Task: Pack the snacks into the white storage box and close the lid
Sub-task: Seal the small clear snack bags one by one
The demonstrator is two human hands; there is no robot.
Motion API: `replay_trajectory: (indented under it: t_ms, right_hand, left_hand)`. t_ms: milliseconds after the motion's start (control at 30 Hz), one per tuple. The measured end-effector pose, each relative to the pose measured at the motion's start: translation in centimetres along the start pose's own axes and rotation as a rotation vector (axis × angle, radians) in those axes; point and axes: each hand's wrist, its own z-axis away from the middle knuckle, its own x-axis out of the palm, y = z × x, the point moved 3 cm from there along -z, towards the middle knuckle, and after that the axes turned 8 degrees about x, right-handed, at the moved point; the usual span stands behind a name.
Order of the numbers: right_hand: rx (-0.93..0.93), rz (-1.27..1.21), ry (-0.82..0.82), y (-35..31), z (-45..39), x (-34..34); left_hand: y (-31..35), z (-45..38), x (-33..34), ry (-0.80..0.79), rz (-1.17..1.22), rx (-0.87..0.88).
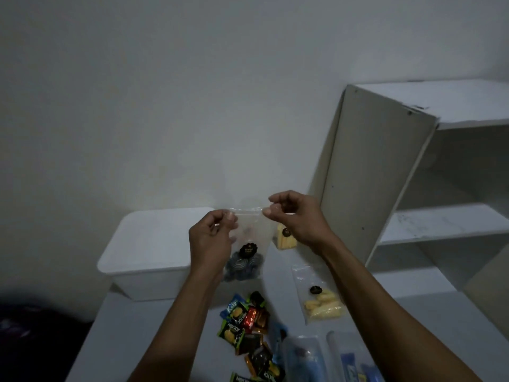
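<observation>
Head view: both hands are raised over the table (154,321), holding one clear bag (248,244) by its top edge. The left hand (210,241) pinches the bag's upper left corner between thumb and fingers; the right hand (296,219) pinches the upper right corner the same way, so the bag hangs between them with dark round sweets and a black sticker at its bottom. It hangs in front of the right end of the white storage box (146,257), which sits at the back left of the table. The box looks closed, its lid on top, though the dim light makes that hard to confirm.

Packing seems barely begun. Nothing can be seen inside the box, and most snacks lie out on the table: a clear bag of pale yellow pieces (322,301) to the right, another yellow bag (286,238) partly hidden behind the right hand, a scatter of small wrapped sweets (248,326) in the middle, and blue packets (352,362) at the near edge. Left to do, by my reading: open the box, put in every snack, then shut the lid
</observation>
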Motion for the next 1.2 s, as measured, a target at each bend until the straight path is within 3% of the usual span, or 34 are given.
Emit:
replay_trajectory:
  t_ms: [167, 300, 1200]
  right_hand:
    - [-0.168, 0.481, -0.119, -4.2, -0.1, 1.3]
    - [-0.219, 0.621, -0.155, -5.8, -0.9, 1.7]
    - [-0.251, 0.571, -0.221, -5.3, -4.4, -2.9]
  left_hand:
    - [1.9, 0.3, 0.4, -0.023, -0.028, 0.053]
    - [2.7, 0.1, 1.3, -0.037, -0.015, 0.074]
    - [2.3, -1.3, 6.8, -0.052, -0.071, 0.131]
